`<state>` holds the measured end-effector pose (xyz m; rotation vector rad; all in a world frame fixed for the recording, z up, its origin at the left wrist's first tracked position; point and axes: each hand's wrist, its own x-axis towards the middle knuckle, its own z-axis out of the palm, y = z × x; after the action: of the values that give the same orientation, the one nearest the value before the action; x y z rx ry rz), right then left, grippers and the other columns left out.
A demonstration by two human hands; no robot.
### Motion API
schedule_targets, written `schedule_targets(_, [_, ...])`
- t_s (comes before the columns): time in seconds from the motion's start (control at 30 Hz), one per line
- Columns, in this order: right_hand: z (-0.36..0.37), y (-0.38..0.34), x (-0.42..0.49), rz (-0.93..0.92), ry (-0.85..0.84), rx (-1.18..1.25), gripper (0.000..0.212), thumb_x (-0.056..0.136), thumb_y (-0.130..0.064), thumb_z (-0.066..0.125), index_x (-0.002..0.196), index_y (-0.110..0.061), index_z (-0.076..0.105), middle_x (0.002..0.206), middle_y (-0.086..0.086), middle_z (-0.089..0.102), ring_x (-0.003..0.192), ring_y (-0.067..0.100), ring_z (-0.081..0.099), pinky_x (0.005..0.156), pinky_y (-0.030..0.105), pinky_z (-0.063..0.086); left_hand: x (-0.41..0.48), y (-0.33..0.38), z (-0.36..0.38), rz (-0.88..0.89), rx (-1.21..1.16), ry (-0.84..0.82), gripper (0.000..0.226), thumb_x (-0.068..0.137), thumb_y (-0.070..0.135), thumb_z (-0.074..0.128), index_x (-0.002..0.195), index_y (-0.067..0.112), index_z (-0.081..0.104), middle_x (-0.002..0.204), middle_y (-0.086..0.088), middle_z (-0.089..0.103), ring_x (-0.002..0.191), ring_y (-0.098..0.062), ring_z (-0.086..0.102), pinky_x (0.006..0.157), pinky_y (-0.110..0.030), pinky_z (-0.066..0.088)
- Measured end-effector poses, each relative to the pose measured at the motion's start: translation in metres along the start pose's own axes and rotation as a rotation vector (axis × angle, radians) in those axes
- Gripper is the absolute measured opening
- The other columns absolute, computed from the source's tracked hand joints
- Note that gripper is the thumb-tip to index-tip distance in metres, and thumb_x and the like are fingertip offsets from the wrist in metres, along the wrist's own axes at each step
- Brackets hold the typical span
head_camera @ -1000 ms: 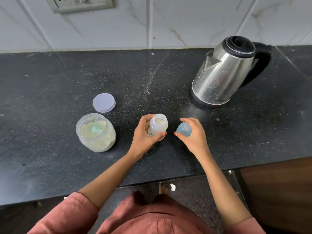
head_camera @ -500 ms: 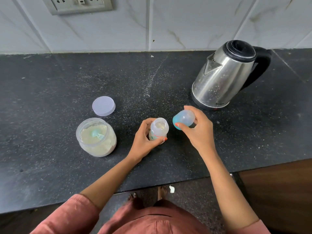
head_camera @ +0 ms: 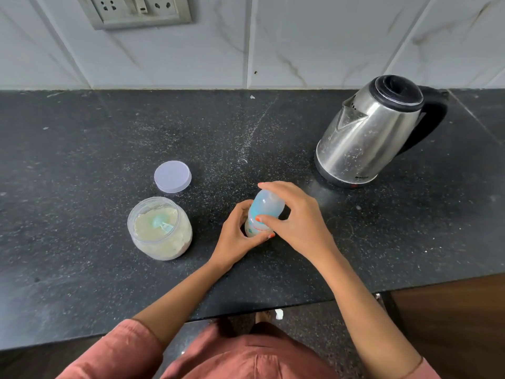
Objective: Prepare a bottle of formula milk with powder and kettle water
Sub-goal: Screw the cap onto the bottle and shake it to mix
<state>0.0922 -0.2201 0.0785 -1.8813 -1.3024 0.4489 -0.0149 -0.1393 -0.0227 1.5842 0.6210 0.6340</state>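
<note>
Cap [head_camera: 267,204] now atop bottle [head_camera: 253,228]; under R hand [head_camera: 297,222]

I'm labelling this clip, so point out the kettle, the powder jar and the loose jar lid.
kettle [head_camera: 363,143]: head view, on its steel body.
powder jar [head_camera: 164,251]: head view, on its clear side wall.
jar lid [head_camera: 172,176]: head view, on its flat top.

A home kitchen. A black speckled stone worktop [head_camera: 82,149] meets a white marble-look tiled wall [head_camera: 328,42] bearing a socket plate [head_camera: 136,9]. A steel electric kettle [head_camera: 366,132] stands on it.
</note>
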Motion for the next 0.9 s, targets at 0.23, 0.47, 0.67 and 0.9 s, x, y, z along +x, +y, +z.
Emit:
schedule_targets(0.23, [0.002, -0.006, -0.001, 0.029, -0.074, -0.074, 0.055, 0.076, -0.011, 0.070, 0.126, -0.025, 0.053, 0.128, -0.007, 0.051, 0.117, 0.008, 0.049, 0.096, 0.019, 0.038, -0.001, -0.002, 0.000, -0.015, 0.017, 0.010, 0.059, 0.062, 0.040, 0.076, 0.114, 0.033, 0.047, 0.115, 0.004, 0.060, 0.107, -0.007, 0.058, 0.091, -0.023, 0.047])
schedule_targets(0.47, [-0.002, -0.008, -0.005, 0.051, -0.206, -0.206, 0.069, 0.081, -0.013, 0.065, 0.137, -0.035, 0.032, 0.132, -0.006, 0.043, 0.118, 0.014, 0.048, 0.090, 0.028, 0.044, 0.000, -0.001, -0.001, -0.010, 0.025, -0.002, 0.057, 0.067, 0.026, 0.077, 0.114, 0.034, 0.046, 0.114, 0.009, 0.058, 0.106, -0.001, 0.057, 0.088, -0.015, 0.045])
schedule_targets(0.67, [-0.003, -0.007, -0.004, 0.043, -0.163, -0.343, 0.070, 0.080, -0.027, 0.067, 0.138, -0.034, 0.029, 0.122, -0.001, 0.047, 0.110, 0.017, 0.051, 0.080, 0.028, 0.044, -0.001, -0.001, -0.001, -0.012, 0.033, 0.004, 0.059, 0.063, 0.035, 0.076, 0.113, 0.037, 0.045, 0.114, 0.008, 0.059, 0.107, -0.002, 0.057, 0.090, -0.017, 0.045])
schedule_targets(0.9, [-0.002, 0.001, -0.005, 0.041, -0.182, -0.172, 0.085, 0.076, -0.026, 0.071, 0.142, -0.034, 0.019, 0.137, -0.005, 0.033, 0.124, 0.012, 0.038, 0.094, 0.026, 0.039, -0.001, 0.000, 0.000, -0.011, 0.041, 0.014, 0.056, 0.066, 0.027, 0.074, 0.113, 0.038, 0.045, 0.116, 0.013, 0.057, 0.109, 0.001, 0.056, 0.089, -0.013, 0.044])
